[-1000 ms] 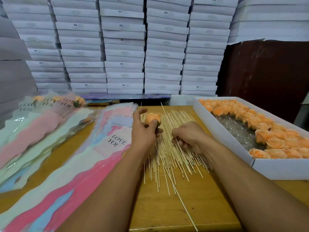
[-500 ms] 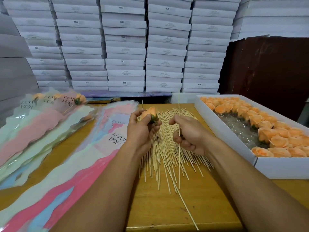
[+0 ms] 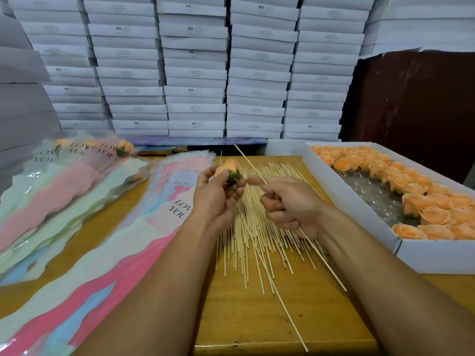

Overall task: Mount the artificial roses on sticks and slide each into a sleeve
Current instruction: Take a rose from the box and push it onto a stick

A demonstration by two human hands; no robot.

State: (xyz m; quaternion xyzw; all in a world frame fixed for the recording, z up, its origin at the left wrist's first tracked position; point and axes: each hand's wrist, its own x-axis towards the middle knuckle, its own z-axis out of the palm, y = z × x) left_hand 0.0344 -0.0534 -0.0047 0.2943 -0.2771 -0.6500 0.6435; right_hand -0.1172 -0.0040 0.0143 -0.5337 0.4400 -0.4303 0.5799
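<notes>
Left hand (image 3: 216,199) and right hand (image 3: 290,204) raised together over mid-bench, rose (image 3: 227,167) in one, stick (image 3: 248,161) in the other, not yet joined.

Likely troubles from here:
- Stick tip at present past the rose, pointing off toward 11 o'clock rather than at the green base. Would need drawing back and re-aiming. Pushed in crooked, could probably slide off the base and jab the left thumb, or come out through the petals.
- Pinched partway along, with a long tail behind. Under a hard push, likely to bow or snap.
- Tail hanging low toward 5 o'clock over the pile of sticks (image 3: 257,240). Could sweep loose ones toward the 6 o'clock edge of the bench (image 3: 295,317).
- Too firm a squeeze, and probably crushed petals.

Left hand: well closed, fingers and thumb wrapped round the rose, bloom toward 11 o'clock, green base facing 3 o'clock.

Right hand: mostly curled, stick pinched between thumb and fingers, forefinger stretched toward the rose's base, close to it. Contact with it impossible to tell.

Elsewhere: more roses (image 3: 434,214) in a white box (image 3: 411,255) at 3 o'clock, empty sleeves (image 3: 144,227) fanned at 9 o'clock, finished sleeved roses (image 3: 123,149) at 10 o'clock.
</notes>
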